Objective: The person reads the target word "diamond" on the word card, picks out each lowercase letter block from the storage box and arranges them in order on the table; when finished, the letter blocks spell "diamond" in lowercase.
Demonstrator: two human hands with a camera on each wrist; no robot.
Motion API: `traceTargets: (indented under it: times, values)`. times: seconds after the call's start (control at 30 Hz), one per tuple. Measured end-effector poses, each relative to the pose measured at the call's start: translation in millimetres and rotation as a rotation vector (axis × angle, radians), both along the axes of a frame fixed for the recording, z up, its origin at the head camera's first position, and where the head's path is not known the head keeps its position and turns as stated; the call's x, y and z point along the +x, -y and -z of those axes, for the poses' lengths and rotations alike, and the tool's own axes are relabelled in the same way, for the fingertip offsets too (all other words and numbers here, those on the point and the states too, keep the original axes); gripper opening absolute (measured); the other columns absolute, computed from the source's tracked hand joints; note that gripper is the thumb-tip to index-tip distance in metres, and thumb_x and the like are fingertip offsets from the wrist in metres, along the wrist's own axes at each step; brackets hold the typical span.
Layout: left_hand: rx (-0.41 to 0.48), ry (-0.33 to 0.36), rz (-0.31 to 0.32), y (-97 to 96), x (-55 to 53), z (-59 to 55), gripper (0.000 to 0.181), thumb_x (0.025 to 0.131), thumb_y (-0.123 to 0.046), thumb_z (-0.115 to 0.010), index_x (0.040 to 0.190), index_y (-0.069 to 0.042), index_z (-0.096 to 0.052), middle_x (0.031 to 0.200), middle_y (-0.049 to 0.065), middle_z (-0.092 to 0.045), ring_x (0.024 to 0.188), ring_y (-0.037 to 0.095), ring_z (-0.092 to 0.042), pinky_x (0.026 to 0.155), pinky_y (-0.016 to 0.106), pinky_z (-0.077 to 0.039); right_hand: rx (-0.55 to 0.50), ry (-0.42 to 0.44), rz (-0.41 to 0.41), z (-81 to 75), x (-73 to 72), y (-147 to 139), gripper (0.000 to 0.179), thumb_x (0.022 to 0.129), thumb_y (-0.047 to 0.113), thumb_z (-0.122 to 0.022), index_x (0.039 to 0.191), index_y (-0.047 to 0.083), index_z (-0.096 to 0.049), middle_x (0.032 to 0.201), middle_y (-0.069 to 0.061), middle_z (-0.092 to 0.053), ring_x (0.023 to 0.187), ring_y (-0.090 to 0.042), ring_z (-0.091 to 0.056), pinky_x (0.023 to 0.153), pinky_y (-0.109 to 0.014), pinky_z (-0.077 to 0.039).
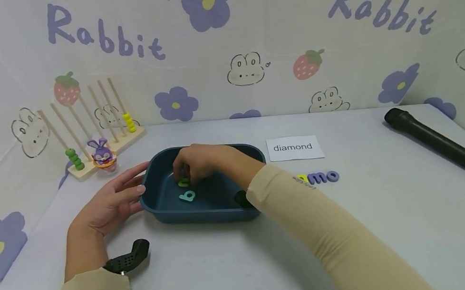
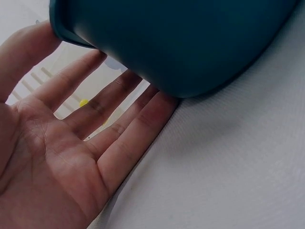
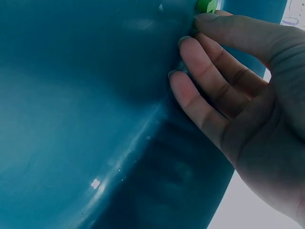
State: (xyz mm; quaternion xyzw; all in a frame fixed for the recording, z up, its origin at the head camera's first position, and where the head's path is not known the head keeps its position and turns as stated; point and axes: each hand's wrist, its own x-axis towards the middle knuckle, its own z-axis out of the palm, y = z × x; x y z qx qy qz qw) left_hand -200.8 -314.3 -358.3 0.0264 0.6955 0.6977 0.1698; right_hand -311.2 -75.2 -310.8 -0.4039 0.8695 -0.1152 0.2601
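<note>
A dark blue plastic basin [image 1: 206,217] stands on the white table. My left hand [image 1: 110,202] touches its left end with fairly straight fingers; in the left wrist view those fingertips [image 2: 164,98] meet the outer wall. Inside the basin, my right hand [image 1: 201,160] pinches a small green letter [image 1: 183,183] near the floor by the left end. The right wrist view has the thumb against that green piece, whose shape is mostly hidden. Close to it lies a teal letter [image 1: 187,196], like a b or q.
Right of the basin, purple letters m and o [image 1: 324,177] follow a yellow letter [image 1: 302,177] partly behind my right sleeve. A card reading "diamond" [image 1: 295,148] lies behind them. A black microphone [image 1: 441,143] is far right; a bead rack [image 1: 128,138] and rabbit figure [image 1: 103,155] stand back left.
</note>
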Motion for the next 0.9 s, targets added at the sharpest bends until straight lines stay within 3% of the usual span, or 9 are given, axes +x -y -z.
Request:
traceTargets:
  times: [0.13, 0.37, 0.77, 0.9]
  values:
    - [0.001, -0.005, 0.002, 1.3, -0.1, 0.3, 0.065, 0.106, -0.022, -0.059, 0.164, -0.025, -0.030, 0.172, 0.014, -0.017, 0.129, 0.012, -0.056, 0.099, 0.029, -0.057, 0.009, -0.007, -0.004, 0.3, -0.1, 0, 0.026, 0.093, 0.004, -0.074, 0.116, 0.017, -0.074, 0.116, -0.005, -0.068, 0.105, -0.020, -0.061, 0.088, -0.030, -0.055]
    - [0.007, -0.004, -0.004, 0.7, -0.9, 0.4, 0.065, 0.106, -0.020, -0.060, 0.164, -0.025, -0.031, 0.172, 0.014, -0.018, 0.128, 0.010, -0.057, 0.098, 0.029, -0.057, 0.025, -0.006, 0.004, 1.6, -1.0, -1, 0.025, 0.092, 0.007, -0.077, 0.114, 0.016, -0.073, 0.111, -0.004, -0.068, 0.099, -0.019, -0.062, 0.081, -0.028, -0.054]
    - [-0.008, 0.002, -0.001, 0.6, -2.4, 0.0, 0.065, 0.105, -0.023, -0.060, 0.164, -0.025, -0.031, 0.173, 0.012, -0.018, 0.140, 0.022, -0.046, 0.099, 0.028, -0.056, -0.021, 0.000, 0.056, -2.3, -3.7, -8, 0.018, 0.092, 0.008, -0.076, 0.109, 0.012, -0.073, 0.107, -0.004, -0.069, 0.090, -0.018, -0.065, 0.079, -0.028, -0.055]
    - [-0.002, 0.005, -0.017, 0.2, -1.5, -0.5, 0.065, 0.105, -0.023, -0.061, 0.163, -0.024, -0.031, 0.172, 0.012, -0.018, 0.138, 0.021, -0.048, 0.099, 0.028, -0.057, -0.052, 0.061, 0.072, -4.3, -6.1, -12, 0.017, 0.091, 0.004, -0.075, 0.107, 0.011, -0.072, 0.106, -0.006, -0.068, 0.090, -0.018, -0.064, 0.079, -0.029, -0.056]
